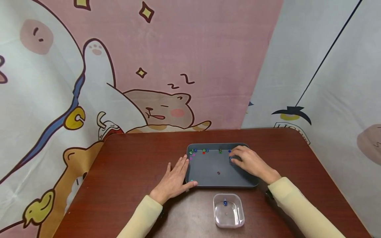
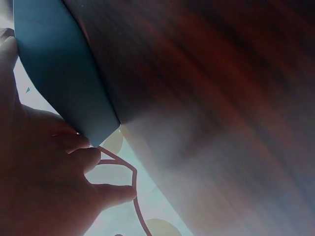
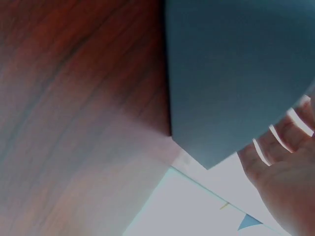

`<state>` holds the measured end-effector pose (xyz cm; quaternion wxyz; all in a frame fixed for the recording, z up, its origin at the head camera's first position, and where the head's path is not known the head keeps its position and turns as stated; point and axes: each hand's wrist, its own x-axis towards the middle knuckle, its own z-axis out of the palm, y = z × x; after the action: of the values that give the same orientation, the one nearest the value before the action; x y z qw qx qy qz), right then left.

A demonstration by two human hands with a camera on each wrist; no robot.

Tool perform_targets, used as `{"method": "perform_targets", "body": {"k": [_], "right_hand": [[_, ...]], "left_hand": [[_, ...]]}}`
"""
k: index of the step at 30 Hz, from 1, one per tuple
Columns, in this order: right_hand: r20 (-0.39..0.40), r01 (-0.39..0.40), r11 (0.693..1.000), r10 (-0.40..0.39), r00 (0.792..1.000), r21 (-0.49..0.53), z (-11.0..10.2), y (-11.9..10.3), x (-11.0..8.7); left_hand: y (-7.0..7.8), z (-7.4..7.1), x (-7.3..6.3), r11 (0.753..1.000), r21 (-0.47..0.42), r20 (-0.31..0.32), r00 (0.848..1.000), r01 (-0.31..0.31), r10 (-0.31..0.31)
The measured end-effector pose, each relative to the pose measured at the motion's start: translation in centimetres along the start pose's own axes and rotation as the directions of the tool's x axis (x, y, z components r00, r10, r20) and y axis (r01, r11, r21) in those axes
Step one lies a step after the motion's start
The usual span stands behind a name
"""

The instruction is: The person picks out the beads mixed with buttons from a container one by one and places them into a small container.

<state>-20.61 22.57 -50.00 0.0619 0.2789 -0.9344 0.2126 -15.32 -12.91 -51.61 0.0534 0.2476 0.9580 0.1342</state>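
A shallow grey tray (image 1: 205, 177) lies on the table with several small coloured beads in it. My left hand (image 1: 174, 181) rests along its left rim, fingers straight and thumb across the near left corner. Over the tray's right part is my right hand (image 1: 251, 162), thumb and fingers reaching down with a gap between them. A small blue bead (image 1: 230, 158) is at the thumb tip; whether the thumb touches it is unclear. Another blue bead (image 1: 229, 151) lies by the fingertips. The wrist views show the tray's outer wall (image 2: 59, 69) and hide the beads.
In front of the tray stands a clear plastic box (image 1: 228, 223) with a blue bead (image 1: 225, 203) inside. Green beads (image 1: 220, 151), red, blue and pink ones lie along the tray's far and left sides. A brown bead (image 1: 218, 173) lies near its middle.
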Motion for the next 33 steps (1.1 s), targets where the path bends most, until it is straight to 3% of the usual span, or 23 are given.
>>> {"method": "perform_targets", "body": {"k": [19,33], "right_hand": [[-0.1,0.057,0.998,-0.057,0.993,-0.003,-2.2,-2.6,-2.7],[-0.186,0.137,0.991,-0.136,0.973,-0.008,-3.3,-4.3,-4.3]], "left_hand": [[0.1,0.0,0.0,1.0,0.02,0.014,1.0,0.013,-0.013],[0.1,-0.2,0.1,1.0,0.023,0.015,1.0,0.007,-0.007]]}}
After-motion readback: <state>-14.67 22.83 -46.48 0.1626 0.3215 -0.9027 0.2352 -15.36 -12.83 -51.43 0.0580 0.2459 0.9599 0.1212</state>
